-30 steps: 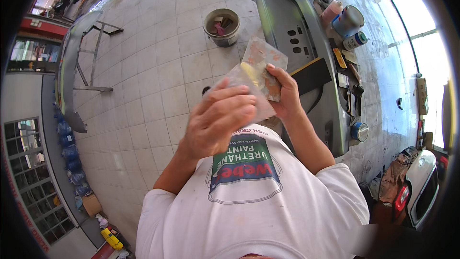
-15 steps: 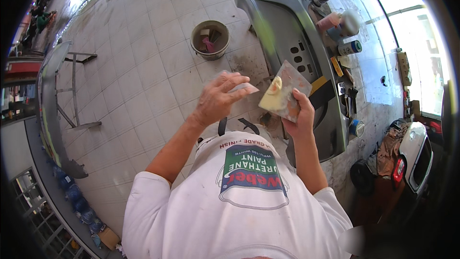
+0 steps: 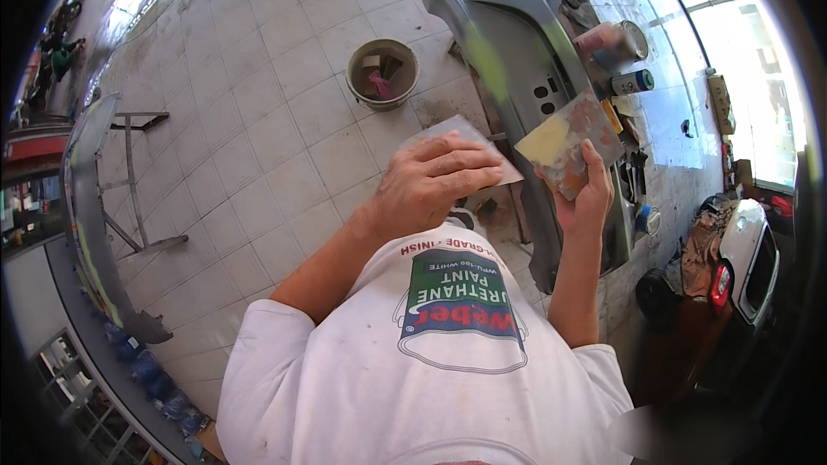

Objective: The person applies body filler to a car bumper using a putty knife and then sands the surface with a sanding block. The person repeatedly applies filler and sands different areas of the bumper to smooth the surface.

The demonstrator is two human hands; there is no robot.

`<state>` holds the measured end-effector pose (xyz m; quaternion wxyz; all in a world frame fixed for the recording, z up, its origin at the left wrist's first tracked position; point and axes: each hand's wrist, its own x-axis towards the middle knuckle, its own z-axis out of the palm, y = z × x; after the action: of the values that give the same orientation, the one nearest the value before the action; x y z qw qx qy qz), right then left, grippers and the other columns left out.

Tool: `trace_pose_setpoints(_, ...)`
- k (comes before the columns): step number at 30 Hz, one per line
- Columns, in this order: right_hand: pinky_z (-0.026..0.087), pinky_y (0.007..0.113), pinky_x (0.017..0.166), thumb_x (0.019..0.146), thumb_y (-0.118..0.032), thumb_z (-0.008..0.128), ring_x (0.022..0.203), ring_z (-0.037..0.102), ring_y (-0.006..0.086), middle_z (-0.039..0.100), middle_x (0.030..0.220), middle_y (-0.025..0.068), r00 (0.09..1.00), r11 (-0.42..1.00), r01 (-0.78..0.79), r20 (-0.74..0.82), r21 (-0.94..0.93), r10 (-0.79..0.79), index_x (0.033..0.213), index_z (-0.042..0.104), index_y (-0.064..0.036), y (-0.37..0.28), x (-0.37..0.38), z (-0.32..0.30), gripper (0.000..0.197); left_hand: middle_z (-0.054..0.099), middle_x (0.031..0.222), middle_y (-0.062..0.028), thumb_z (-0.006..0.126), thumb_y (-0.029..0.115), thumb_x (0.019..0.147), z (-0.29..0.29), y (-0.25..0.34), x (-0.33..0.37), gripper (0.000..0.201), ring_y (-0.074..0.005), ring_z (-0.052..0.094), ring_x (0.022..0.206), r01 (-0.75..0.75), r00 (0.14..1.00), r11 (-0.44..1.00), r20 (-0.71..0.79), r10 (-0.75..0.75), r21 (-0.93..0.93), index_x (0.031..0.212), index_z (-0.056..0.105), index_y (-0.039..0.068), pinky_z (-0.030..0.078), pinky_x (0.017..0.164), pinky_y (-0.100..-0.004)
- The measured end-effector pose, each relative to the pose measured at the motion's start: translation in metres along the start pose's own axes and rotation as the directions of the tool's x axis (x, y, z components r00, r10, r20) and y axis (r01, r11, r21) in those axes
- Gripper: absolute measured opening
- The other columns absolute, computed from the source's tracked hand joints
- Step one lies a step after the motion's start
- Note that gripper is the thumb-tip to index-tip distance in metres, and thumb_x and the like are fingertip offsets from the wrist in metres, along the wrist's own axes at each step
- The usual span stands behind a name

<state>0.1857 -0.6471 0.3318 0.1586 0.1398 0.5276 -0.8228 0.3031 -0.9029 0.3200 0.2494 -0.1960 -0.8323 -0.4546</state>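
Note:
My left hand (image 3: pixel 439 174) is closed on a thin, pale, flat filler spreader (image 3: pixel 461 127), its fingers lying across the sheet. To the right of it my right hand (image 3: pixel 590 185) grips a square mixing plate (image 3: pixel 594 125) by its near edge, thumb on top. A smooth patch of pale yellow putty (image 3: pixel 546 139) covers the plate's left part, and orange and grey stains mark the rest. The spreader and the plate are apart, with a small gap between them. Behind the plate lies a grey car bumper (image 3: pixel 508 43) with yellow-green patches.
A bucket (image 3: pixel 351 77) holding blocks and a pink cloth stands on the tiled floor (image 3: pixel 284 120). Cans and bottles line the bumper's far side, among them a blue-capped can (image 3: pixel 633 82). Another bumper (image 3: pixel 77 198) rests on a metal stand (image 3: pixel 133 181) at left.
Both hands have moved to the right. The raised lump of putty on the plate now lies flat and smooth, and more of the spreader shows beyond my left fingers.

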Motion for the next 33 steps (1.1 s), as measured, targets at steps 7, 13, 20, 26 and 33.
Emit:
trace_pose_setpoints(7,0.067,0.049,0.087,0.099,-0.011,0.070,0.104,0.078,0.0295,0.077,0.116,0.0155,0.872,0.896,-0.395,0.389,0.205,0.296,0.129,0.067,0.0007,0.052,-0.008,0.011,0.032,0.078,0.135,-0.0097,0.067,-0.005,0.096,0.002,-0.042,-0.001,0.037,-0.0320,0.071,0.130,0.014,0.989,0.974,-0.146,0.021,0.228,0.128,0.081,0.007,0.054,0.117,-0.0483)
trace_pose_setpoints(13,0.066,0.044,0.072,0.100,-0.020,0.077,0.093,0.076,0.0234,0.072,0.114,0.0103,0.990,0.989,-0.134,-0.048,-0.062,0.131,0.132,0.061,-0.0024,0.036,-0.022,0.076,0.039,0.080,0.130,-0.0066,0.071,-0.002,0.092,-0.012,-0.023,0.000,0.036,-0.0286,0.072,0.128,0.033,0.999,0.955,-0.034,-0.024,0.296,0.123,0.084,0.012,0.056,0.114,-0.0461)
trace_pose_setpoints(20,0.062,0.038,0.076,0.105,-0.027,0.073,0.095,0.072,0.0194,0.071,0.112,0.0097,0.944,0.854,-0.137,0.194,-0.501,0.265,0.130,0.064,-0.0024,-0.015,-0.022,0.060,0.036,0.083,0.116,-0.0080,0.071,-0.007,0.088,-0.041,-0.024,0.001,0.031,-0.0295,0.079,0.112,0.127,0.992,0.957,-0.032,-0.123,0.262,0.112,0.084,0.007,0.061,0.104,-0.0419)
trace_pose_setpoints(26,0.061,0.037,0.069,0.110,-0.034,0.067,0.086,0.072,0.0194,0.075,0.112,0.0146,0.902,0.880,0.131,0.423,-0.457,0.085,0.123,0.072,0.0050,0.009,0.012,0.038,0.041,0.083,0.117,-0.0107,0.070,-0.010,0.088,0.009,0.005,0.039,0.028,-0.0321,0.079,0.114,0.014,0.999,0.977,0.037,-0.023,0.214,0.109,0.082,0.004,0.060,0.106,-0.0460)
trace_pose_setpoints(33,0.067,0.048,0.076,0.104,-0.024,0.076,0.104,0.077,0.0281,0.071,0.121,0.0152,0.966,0.930,-0.215,0.208,0.297,0.157,0.134,0.059,0.0004,-0.004,0.038,-0.021,0.042,0.080,0.125,-0.0091,0.072,-0.008,0.091,0.017,0.051,0.070,0.035,-0.0329,0.076,0.121,-0.066,0.997,0.971,-0.023,0.073,0.228,0.120,0.077,0.011,0.055,0.115,-0.0540)
